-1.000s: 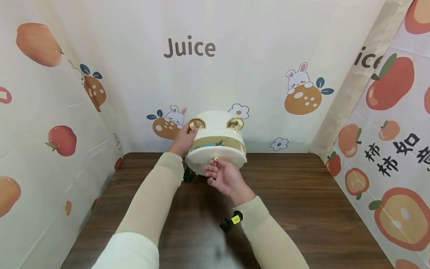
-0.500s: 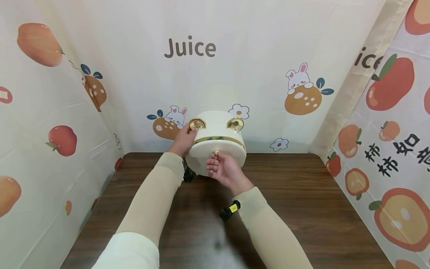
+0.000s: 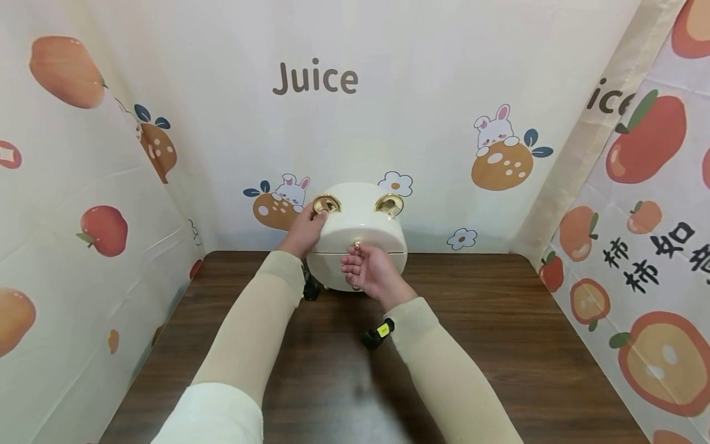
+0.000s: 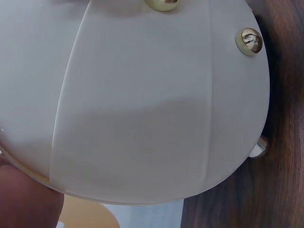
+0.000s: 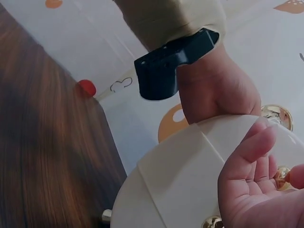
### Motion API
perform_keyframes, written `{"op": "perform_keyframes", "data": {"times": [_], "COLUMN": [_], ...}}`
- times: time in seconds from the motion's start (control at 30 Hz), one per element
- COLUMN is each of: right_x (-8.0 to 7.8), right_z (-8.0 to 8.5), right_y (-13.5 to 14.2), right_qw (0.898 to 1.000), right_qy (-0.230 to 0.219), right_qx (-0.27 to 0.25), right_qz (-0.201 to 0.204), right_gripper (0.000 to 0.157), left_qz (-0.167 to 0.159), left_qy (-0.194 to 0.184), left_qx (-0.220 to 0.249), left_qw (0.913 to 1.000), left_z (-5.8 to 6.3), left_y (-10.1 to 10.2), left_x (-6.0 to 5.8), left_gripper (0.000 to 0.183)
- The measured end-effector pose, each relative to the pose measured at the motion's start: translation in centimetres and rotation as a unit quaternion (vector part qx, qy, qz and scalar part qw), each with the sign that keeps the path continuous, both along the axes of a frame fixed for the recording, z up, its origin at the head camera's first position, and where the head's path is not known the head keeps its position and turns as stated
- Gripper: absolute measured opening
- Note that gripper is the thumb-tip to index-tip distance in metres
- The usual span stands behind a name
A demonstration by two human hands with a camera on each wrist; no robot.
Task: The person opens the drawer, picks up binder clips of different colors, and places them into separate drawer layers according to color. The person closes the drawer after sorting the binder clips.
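A white rounded storage box [image 3: 363,203] with two gold ear-like rings stands at the back of the table. Its upper drawer [image 4: 133,142] sits flush in the front, with a small gold knob [image 5: 283,176]. My right hand [image 3: 373,274] pinches that knob between thumb and fingers, the other fingers loosely curled. My left hand [image 3: 304,231] grips the box's left side just below the left gold ring [image 3: 326,204]; part of that hand [image 4: 28,199] shows in the left wrist view. Another gold knob [image 4: 249,42] sits lower on the front.
The box stands on a dark wooden table [image 3: 471,333], close to the fruit-printed back curtain [image 3: 421,92]. Similar curtains flank both sides. A black wrist camera [image 5: 159,69] is strapped on the left arm. Short feet [image 5: 107,216] lift the box slightly.
The upper drawer, which stood out with colourful contents showing, has slid back into the box. My right hand moved forward with its knob. My left hand stayed on the box's side.
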State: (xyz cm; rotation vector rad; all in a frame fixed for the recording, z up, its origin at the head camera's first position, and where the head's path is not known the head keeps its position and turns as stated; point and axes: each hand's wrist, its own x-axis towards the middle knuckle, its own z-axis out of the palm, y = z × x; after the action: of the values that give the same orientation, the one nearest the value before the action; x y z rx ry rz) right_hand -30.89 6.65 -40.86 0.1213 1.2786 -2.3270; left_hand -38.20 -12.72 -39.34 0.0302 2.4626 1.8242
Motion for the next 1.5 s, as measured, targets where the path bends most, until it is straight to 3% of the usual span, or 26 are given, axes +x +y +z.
{"op": "perform_keyframes", "data": {"times": [0.17,0.33,0.53,0.73,0.87,1.2,1.5], "right_x": [0.3,1.5,2.4,2.1,1.5,1.1,2.2], "right_z": [-0.7,-2.4,-4.8,-6.4,-6.7,-7.1,-7.3], "right_y": [0.0,0.2,0.2,0.2,0.3,0.6,1.4], "right_qw": [0.999,0.996,0.992,0.994,0.995,0.995,0.987], "right_qy": [0.007,0.012,-0.025,-0.015,0.002,0.013,0.059], "right_qx": [0.041,0.084,0.123,0.098,0.083,0.084,0.146], "right_qz": [-0.011,-0.009,-0.006,-0.042,-0.061,-0.058,-0.044], "right_gripper": [0.036,0.043,0.048,0.041,0.035,0.036,0.04], "left_qz": [-0.001,-0.002,-0.004,-0.006,-0.007,-0.007,0.019], "left_qy": [0.003,0.006,0.016,0.012,0.011,0.013,0.018], "left_qx": [-0.002,-0.005,-0.007,-0.008,-0.008,-0.009,-0.019], "left_qw": [1.0,1.0,0.9998,0.9999,0.9999,0.9999,0.9995], "left_z": [0.0,0.1,0.3,0.3,0.3,0.4,0.0], "left_y": [0.0,0.0,0.0,0.2,0.3,0.3,-0.1], "left_x": [0.1,0.3,0.2,0.3,0.3,0.3,0.4], "left_gripper": [0.05,0.05,0.051,0.051,0.05,0.051,0.054]}}
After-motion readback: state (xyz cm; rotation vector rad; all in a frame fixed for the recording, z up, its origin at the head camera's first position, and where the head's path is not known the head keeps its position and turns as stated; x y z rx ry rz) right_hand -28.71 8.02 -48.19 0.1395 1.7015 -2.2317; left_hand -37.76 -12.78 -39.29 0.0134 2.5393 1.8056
